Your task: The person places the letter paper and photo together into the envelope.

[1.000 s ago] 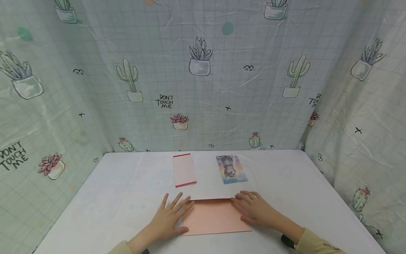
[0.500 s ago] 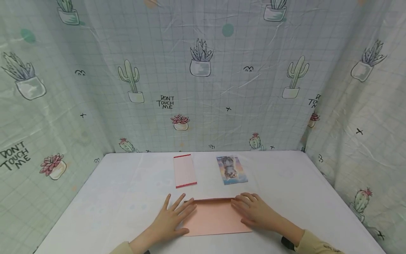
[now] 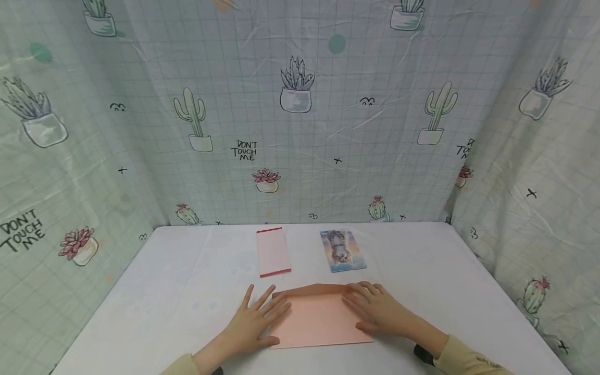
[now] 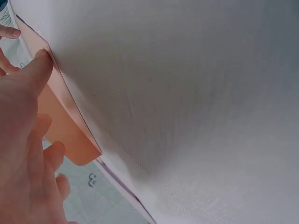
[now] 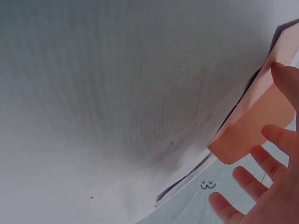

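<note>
A pink envelope (image 3: 321, 322) lies lengthwise on the white table between my hands. Its darker flap (image 3: 315, 289) stands up along the far edge, and both wrist views show that flap (image 4: 70, 133) tilted upward. My left hand (image 3: 248, 327) rests at the envelope's left end, with fingers spread and thumb near the front corner. At the other end my right hand (image 3: 382, 311) touches the envelope, its fingers extended toward the flap. In the right wrist view, the right thumb (image 5: 286, 79) lies on the envelope's body while the other fingers are apart from one another.
Beyond the envelope lie a pale pink card with red borders (image 3: 274, 252) and, right of it, a colourful picture card with an animal on it (image 3: 342, 251). A cactus-print cloth (image 3: 300, 135) hangs behind the table (image 3: 187, 291) and along both sides.
The envelope's flap has opened further, its edge now rising above the far side as a wider strip. Both hands have stayed nearly in place.
</note>
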The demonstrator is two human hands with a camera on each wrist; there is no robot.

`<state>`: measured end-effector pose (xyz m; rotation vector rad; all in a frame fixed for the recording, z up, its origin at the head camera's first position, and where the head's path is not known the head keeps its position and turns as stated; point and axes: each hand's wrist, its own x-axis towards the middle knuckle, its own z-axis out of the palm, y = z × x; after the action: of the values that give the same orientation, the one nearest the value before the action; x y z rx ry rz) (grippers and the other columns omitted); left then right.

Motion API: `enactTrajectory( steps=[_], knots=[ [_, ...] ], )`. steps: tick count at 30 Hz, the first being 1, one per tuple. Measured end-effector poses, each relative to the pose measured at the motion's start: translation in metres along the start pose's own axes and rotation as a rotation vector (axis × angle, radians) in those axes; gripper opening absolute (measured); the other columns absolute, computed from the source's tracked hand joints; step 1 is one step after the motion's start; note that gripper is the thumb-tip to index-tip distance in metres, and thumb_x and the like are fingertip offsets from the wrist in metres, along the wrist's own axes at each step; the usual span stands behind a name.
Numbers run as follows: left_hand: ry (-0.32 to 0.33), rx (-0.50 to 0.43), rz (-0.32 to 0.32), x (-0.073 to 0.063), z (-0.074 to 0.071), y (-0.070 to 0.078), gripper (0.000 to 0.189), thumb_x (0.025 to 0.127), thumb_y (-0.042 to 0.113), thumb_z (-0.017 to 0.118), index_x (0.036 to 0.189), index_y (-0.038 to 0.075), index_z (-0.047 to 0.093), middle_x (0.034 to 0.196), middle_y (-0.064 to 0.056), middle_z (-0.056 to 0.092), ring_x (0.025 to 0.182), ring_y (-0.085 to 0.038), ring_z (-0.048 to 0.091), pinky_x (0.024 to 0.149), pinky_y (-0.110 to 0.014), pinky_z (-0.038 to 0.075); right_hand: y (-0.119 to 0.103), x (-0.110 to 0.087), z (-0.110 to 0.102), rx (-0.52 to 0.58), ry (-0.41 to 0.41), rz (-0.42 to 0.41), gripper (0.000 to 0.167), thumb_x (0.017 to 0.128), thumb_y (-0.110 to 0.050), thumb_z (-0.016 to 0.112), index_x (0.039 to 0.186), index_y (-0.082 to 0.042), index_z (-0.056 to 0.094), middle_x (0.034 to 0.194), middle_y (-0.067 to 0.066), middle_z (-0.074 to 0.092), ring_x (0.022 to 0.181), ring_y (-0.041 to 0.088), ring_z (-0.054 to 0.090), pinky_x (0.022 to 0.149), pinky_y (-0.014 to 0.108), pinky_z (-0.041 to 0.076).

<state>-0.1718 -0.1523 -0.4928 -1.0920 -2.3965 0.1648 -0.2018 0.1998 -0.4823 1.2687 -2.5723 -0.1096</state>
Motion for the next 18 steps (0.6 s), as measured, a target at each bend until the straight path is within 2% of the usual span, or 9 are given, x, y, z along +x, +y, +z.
enactTrajectory(
  steps=[4, 7, 9, 11, 15, 18],
  knots=[
    [-0.048, -0.021, -0.017, 0.000, 0.000, -0.001, 0.072, 0.074, 0.065, 0.050, 0.131, 0.022, 0.045, 0.138, -0.004, 0.042, 0.128, -0.028, 0.036, 0.104, -0.050, -0.022, 0.002, 0.002, 0.000, 0.053, -0.065, 0.026, 0.065, 0.080, -0.049, 0.057, 0.134, -0.017, 0.040, 0.138, 0.009, 0.037, 0.118, 0.027, 0.041, 0.088, 0.047, 0.040],
    [-0.069, -0.031, -0.029, 0.000, 0.000, -0.001, 0.071, 0.074, 0.065, 0.050, 0.131, 0.023, 0.045, 0.139, -0.004, 0.041, 0.127, -0.029, 0.037, 0.106, -0.059, -0.005, 0.004, 0.003, -0.001, 0.097, -0.096, 0.030, 0.066, 0.080, -0.049, 0.057, 0.134, -0.016, 0.040, 0.142, 0.010, 0.034, 0.119, 0.028, 0.040, 0.089, 0.049, 0.039],
    [-0.080, -0.039, -0.036, 0.000, 0.000, -0.001, 0.071, 0.075, 0.065, 0.050, 0.132, 0.023, 0.045, 0.139, -0.004, 0.042, 0.128, -0.029, 0.037, 0.103, -0.061, 0.008, 0.006, 0.004, -0.001, 0.126, -0.106, 0.029, 0.066, 0.079, -0.048, 0.058, 0.134, -0.015, 0.041, 0.143, 0.010, 0.033, 0.121, 0.029, 0.039, 0.089, 0.050, 0.038],
    [-0.096, -0.045, -0.045, -0.001, 0.000, -0.001, 0.070, 0.075, 0.065, 0.049, 0.132, 0.024, 0.044, 0.139, -0.004, 0.041, 0.128, -0.029, 0.036, 0.100, -0.060, 0.013, 0.008, 0.005, -0.001, 0.145, -0.111, 0.025, 0.066, 0.079, -0.048, 0.058, 0.133, -0.014, 0.041, 0.143, 0.010, 0.033, 0.122, 0.029, 0.039, 0.089, 0.050, 0.038],
    [-0.127, -0.050, -0.065, -0.002, 0.001, -0.001, 0.068, 0.077, 0.065, 0.047, 0.132, 0.025, 0.044, 0.140, -0.005, 0.041, 0.129, -0.030, 0.035, 0.102, -0.060, 0.008, 0.011, 0.007, -0.001, 0.181, -0.134, 0.024, 0.069, 0.079, -0.049, 0.058, 0.134, -0.013, 0.040, 0.143, 0.011, 0.033, 0.123, 0.030, 0.039, 0.089, 0.051, 0.038],
    [-0.131, -0.044, -0.072, -0.002, 0.000, -0.002, 0.068, 0.077, 0.065, 0.046, 0.131, 0.024, 0.045, 0.140, -0.007, 0.040, 0.129, -0.030, 0.036, 0.100, -0.060, 0.015, 0.012, 0.008, -0.002, 0.219, -0.174, 0.038, 0.071, 0.079, -0.051, 0.057, 0.135, -0.013, 0.038, 0.142, 0.012, 0.034, 0.124, 0.031, 0.039, 0.089, 0.053, 0.037]
  ],
)
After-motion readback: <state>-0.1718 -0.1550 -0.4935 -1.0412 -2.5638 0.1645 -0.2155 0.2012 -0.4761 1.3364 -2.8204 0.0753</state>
